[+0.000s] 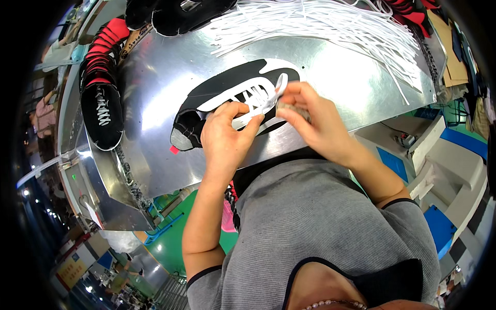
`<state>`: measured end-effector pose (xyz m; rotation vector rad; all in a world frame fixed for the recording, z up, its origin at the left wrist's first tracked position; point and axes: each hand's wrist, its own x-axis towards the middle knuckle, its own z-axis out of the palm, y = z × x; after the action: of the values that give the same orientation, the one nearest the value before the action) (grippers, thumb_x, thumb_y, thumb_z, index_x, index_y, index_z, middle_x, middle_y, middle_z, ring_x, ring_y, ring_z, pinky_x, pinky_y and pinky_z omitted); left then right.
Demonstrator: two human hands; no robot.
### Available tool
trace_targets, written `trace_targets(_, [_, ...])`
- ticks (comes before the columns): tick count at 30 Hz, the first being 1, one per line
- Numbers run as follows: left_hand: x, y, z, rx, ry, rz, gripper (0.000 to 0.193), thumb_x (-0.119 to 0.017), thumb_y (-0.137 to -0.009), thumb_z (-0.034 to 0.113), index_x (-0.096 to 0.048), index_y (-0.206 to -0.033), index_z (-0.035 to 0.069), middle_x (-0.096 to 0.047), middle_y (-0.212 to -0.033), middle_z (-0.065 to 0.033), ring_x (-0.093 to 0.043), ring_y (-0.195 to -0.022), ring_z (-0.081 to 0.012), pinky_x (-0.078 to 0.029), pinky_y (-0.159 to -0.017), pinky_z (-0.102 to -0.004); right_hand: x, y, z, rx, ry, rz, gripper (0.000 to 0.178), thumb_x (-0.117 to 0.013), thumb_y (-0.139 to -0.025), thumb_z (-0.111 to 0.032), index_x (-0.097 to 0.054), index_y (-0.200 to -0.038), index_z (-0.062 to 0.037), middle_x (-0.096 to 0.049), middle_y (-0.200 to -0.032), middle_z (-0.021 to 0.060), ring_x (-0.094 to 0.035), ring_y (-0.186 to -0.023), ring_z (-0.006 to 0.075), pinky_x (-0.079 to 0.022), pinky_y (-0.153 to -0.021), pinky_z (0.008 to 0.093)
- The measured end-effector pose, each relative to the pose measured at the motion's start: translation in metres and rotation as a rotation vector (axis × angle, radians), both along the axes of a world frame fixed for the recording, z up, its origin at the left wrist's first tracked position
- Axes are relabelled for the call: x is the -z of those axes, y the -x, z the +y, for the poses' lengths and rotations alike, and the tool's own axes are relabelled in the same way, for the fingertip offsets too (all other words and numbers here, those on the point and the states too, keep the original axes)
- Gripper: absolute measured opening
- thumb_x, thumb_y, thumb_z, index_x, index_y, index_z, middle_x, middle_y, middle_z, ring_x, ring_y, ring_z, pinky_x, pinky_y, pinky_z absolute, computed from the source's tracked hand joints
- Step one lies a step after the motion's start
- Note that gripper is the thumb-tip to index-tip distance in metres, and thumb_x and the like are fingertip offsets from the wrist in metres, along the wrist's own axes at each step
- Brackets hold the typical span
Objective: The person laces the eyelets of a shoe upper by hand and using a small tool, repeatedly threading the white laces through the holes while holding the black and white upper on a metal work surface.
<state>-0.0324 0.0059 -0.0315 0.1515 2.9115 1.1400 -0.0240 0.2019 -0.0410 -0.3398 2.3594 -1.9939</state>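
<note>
A black and white shoe upper point(222, 85) lies on the metal tabletop in front of me, its grey-lined heel end with a small red tab toward the left. White shoelace point(281, 82) crosses its eyelets and rises in a loop at the right end of the lacing. My left hand point(227, 134) is closed in a pinch on the upper beside the lacing. On the other side, my right hand point(318, 119) has thumb and fingers closed around the lace near the loop. The exact grip under the fingertips is partly hidden.
A large bundle of white laces point(320, 23) spreads across the table's far side. Red and black shoe uppers point(103, 51) are stacked in a row along the left edge, and black uppers point(186, 18) lie at the back. To the right is a beige machine housing point(444, 160).
</note>
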Motion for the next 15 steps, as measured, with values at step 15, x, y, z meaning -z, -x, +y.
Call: trace_targets(15, [0.001,-0.009,0.008,0.085,0.064,0.269,0.019,-0.079,-0.072,0.008,-0.062,-0.078,0.001,-0.059,-0.072,-0.0094,-0.059,-0.068,-0.0255,-0.045,-0.064,-0.0353,-0.002,-0.003,0.005,-0.132,-0.268,-0.182,0.019,-0.062,-0.092,-0.01,-0.054,-0.105,0.0013,-0.069,-0.086,0.0173,-0.07,-0.079,0.0276,-0.053,-0.071,0.0343])
